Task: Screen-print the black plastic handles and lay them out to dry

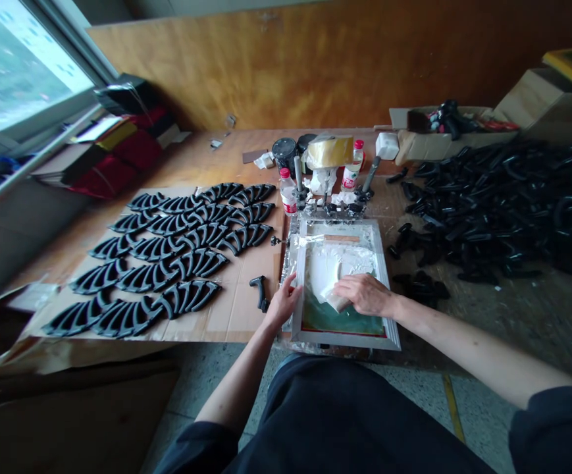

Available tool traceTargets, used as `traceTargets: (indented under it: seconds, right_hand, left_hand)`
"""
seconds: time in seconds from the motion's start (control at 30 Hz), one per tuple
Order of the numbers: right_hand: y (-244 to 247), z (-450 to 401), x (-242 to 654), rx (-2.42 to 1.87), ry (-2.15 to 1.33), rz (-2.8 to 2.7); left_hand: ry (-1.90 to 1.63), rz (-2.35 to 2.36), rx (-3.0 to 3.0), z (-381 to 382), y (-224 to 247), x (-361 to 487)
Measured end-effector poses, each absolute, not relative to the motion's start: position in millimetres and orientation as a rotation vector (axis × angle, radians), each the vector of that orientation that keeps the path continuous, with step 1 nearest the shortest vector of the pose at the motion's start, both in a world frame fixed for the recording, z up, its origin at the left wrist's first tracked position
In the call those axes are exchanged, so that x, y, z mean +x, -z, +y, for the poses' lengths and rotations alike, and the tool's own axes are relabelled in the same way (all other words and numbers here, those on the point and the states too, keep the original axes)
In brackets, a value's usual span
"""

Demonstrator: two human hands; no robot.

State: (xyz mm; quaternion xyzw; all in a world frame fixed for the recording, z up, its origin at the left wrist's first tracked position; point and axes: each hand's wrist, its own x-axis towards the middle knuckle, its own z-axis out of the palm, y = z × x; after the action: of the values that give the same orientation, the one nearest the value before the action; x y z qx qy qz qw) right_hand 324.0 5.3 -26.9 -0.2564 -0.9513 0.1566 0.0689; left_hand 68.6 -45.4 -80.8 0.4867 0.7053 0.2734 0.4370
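A screen printing frame (389, 322) with a metal border lies flat before me, its green mesh smeared with thick white ink (322, 270). My right hand (364, 294) is closed around a pale squeegee (338, 300), whose working edge rests in the ink. At the frame's left edge, my left hand (284, 304) grips the border, its fingertips partly hidden. Just left of that hand, a single black curved handle (260, 293) lies on the cardboard. Metal clamps (332, 209) stand at the frame's far end.
Rows of black curved handles (167, 257) cover cardboard on the left. A large heap of them (503, 210) lies to the right. Behind the frame stand two red-capped bottles (288, 192), a dark can (284, 155) and a tape roll (330, 153). An open carton (463, 141) sits back right.
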Motion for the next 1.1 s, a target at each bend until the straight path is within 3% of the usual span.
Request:
traceTargets:
  seconds: [0.2,0.37,0.53,0.77,0.93,1.1]
  right_hand:
    - [27,14,312,-0.960,-0.481,-2.671]
    - [45,-4,317,-0.829,-0.492,-2.653]
    - [18,30,304,-1.087,-0.496,-2.523]
    - [-22,110,346,-1.395,-0.358,-2.015]
    - [30,122,427,-1.639,-0.574,-1.461]
    - [94,77,407,-1.685,-0.786,-1.545]
  left_hand:
    - [-0.720,1.752,1.178,-46,75,70]
    - [-0.724,1.732,1.163,-47,71,71]
    - [-0.737,1.667,1.158,-46,60,69]
    - [-0.951,1.462,1.079,-40,-14,70]
    - [-1.336,1.258,1.055,-10,-65,87]
    - [-1.418,1.201,1.053,21,-82,100]
